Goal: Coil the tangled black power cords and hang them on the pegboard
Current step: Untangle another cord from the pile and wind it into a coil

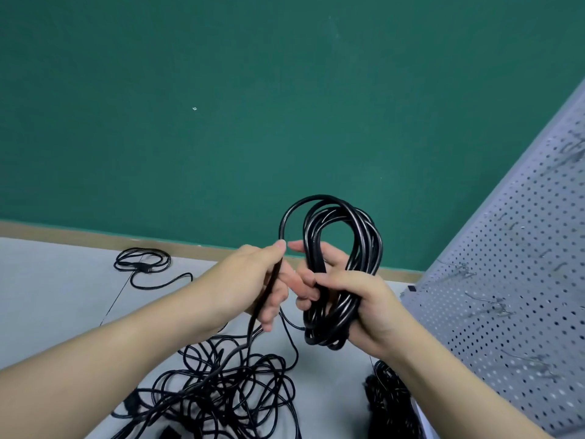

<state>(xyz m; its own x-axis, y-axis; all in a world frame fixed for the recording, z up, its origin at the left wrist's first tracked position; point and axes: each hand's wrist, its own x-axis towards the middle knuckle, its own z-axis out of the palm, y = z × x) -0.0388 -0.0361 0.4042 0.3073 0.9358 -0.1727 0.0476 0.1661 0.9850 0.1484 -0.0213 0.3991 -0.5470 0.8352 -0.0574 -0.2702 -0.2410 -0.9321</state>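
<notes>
My right hand (357, 299) grips a coil of black power cord (345, 248), its loops standing upright above the fist and hanging a little below it. One strand arcs from the coil's top over to my left hand (256, 280), which pinches it between thumb and fingers; from there the cord runs down into a tangled pile of black cords (221, 384) on the grey table (57, 296). The grey pegboard (519, 280) with metal hooks leans at the right, close to my right hand.
A small loose cord (142, 264) lies on the table at the far left near the wall. Another dark bundle of cord (389, 394) sits under my right forearm. A green wall (221, 122) stands behind the table.
</notes>
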